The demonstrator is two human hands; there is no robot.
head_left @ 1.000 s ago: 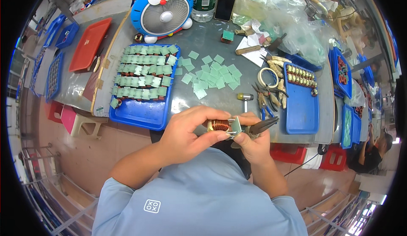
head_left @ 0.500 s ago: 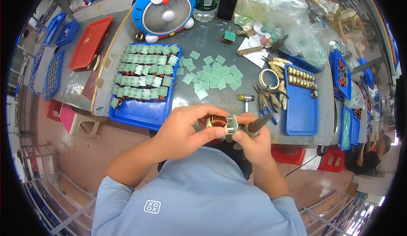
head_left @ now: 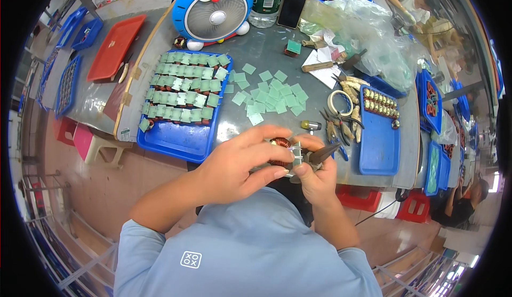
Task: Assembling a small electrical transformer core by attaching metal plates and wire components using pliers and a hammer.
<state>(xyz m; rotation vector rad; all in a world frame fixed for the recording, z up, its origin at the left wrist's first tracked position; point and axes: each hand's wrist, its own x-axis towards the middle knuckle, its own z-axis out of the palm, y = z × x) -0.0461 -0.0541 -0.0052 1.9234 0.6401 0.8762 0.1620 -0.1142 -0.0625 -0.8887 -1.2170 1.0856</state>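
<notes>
Over the table's near edge, my left hand point(head_left: 234, 166) has its fingers around a copper-wound coil point(head_left: 281, 143), which they partly cover. Bright metal leads run from the coil to a small green square plate point(head_left: 297, 153). My right hand point(head_left: 319, 182) pinches beside this plate with thumb and fingers. It also grips a dark tapered metal tool point(head_left: 326, 152), whose tip points right; its other end is hidden. Just beyond my hands lies a pile of loose green square plates point(head_left: 274, 97). A blue tray point(head_left: 178, 143) at the left holds rows of coils topped with green plates.
At the right, a blue tray point(head_left: 380, 155) holds coils without plates. Near it are pliers point(head_left: 333, 129), a tape roll point(head_left: 340, 102) and a small hammer-like tool point(head_left: 311, 125). Behind stand a blue fan point(head_left: 213, 14), a bottle point(head_left: 265, 3), a phone point(head_left: 292, 9) and plastic bags point(head_left: 362, 27).
My left hand's fingers have moved over the coil and now cover more of it; its thumb has come away from the leads. My right hand keeps hold of the dark tool.
</notes>
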